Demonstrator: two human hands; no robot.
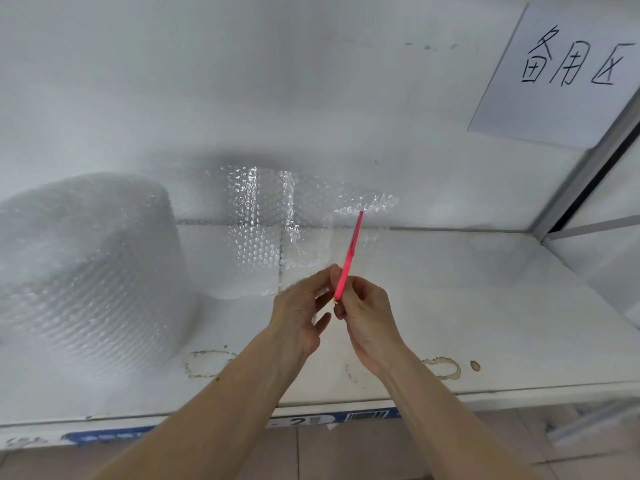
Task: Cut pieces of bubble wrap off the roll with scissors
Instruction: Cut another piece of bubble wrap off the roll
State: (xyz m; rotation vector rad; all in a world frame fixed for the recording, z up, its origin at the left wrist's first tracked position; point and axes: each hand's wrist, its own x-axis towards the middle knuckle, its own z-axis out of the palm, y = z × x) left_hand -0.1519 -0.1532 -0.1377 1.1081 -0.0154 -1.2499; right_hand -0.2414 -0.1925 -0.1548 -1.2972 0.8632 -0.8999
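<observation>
Head view: right hand (pixel 363 313) grips pink scissors (pixel 349 258); left hand (pixel 299 306) pinches bubble wrap (pixel 277 230) beside roll (pixel 90 265).

A fat roll of clear bubble wrap (pixel 86 268) stands on end at the left of the white shelf, its outer layers blurred and milky. From it a loose sheet of bubble wrap (pixel 263 230) runs rightward, standing on edge along the back wall, its bubbles glinting; its far end droops to a ragged tip. The pink scissors (pixel 349 256) point up and slightly right, seen edge-on as one thin line, blades closed, tip touching or just under the sheet's right end.
</observation>
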